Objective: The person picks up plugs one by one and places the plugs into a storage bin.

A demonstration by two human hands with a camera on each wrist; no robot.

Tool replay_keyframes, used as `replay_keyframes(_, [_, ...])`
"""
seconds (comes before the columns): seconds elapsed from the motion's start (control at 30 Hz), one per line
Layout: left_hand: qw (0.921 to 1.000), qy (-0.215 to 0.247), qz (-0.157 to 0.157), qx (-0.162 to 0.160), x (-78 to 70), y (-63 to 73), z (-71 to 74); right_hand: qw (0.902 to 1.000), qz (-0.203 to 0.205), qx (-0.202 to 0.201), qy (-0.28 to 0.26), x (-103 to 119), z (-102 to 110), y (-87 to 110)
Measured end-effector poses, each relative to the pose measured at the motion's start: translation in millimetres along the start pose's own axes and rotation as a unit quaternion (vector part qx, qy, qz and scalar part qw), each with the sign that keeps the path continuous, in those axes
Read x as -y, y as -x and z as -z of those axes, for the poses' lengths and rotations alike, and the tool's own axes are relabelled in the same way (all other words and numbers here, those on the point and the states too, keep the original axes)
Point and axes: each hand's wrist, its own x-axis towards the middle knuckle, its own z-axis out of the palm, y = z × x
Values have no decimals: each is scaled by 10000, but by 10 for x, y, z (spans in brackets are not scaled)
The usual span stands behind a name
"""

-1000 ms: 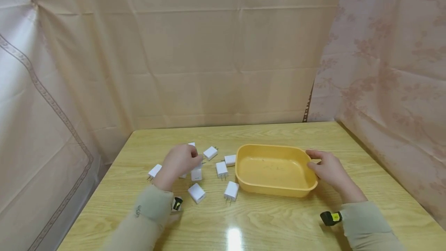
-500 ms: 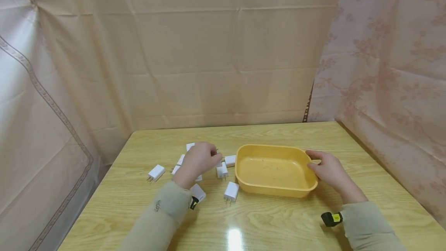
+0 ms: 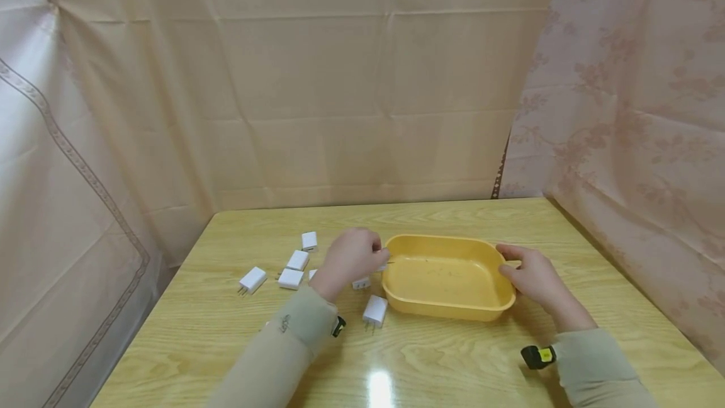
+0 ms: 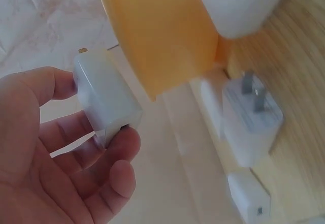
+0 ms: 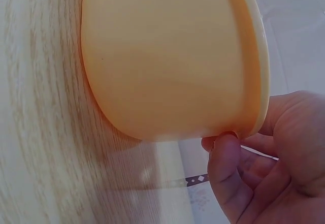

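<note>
My left hand (image 3: 350, 260) pinches a white USB charger (image 4: 106, 94) between thumb and fingers, its prongs pointing away from the palm in the left wrist view. In the head view this hand is at the left rim of a yellow plastic basin (image 3: 447, 308), and the charger is mostly hidden behind the fingers. On the basin's right end my right hand (image 3: 532, 277) grips the rim; the right wrist view has the thumb and fingers (image 5: 226, 158) at the rim. Inside the basin no charger can be seen.
Several white chargers lie scattered on the wooden table (image 3: 453, 364): one charger near the basin's front left (image 3: 375, 311), another far left (image 3: 252, 279), others behind the left forearm. Patterned cloth (image 3: 362, 93) hangs behind and at both sides.
My left hand has moved right from the middle of the scattered chargers to the basin's left rim, carrying one charger. The right hand and the basin have stayed put.
</note>
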Motion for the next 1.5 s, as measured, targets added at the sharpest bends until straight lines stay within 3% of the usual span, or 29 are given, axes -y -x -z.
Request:
replay_keyframes(0.37, [9995, 266, -160, 81, -255, -93, -136, 10000, 11, -12, -57, -15, 4, 23])
replay_keyframes(0.63, [9994, 18, -253, 237, -456, -196, -203, 9997, 22, -22, -249, -32, -28, 35])
replay_keyframes(0.8, [9991, 24, -352, 241, -486, -228, -273, 9996, -13, 6, -266, -31, -30, 35])
replay_keyframes(1.1, [9988, -54, -412, 260, -532, -223, -258, 9996, -51, 17, -260, -6, -28, 34])
replay_keyframes(1.5, [9944, -746, -508, 556, -569, -278, -382, 9998, -68, 23, -199, 3, -21, 14])
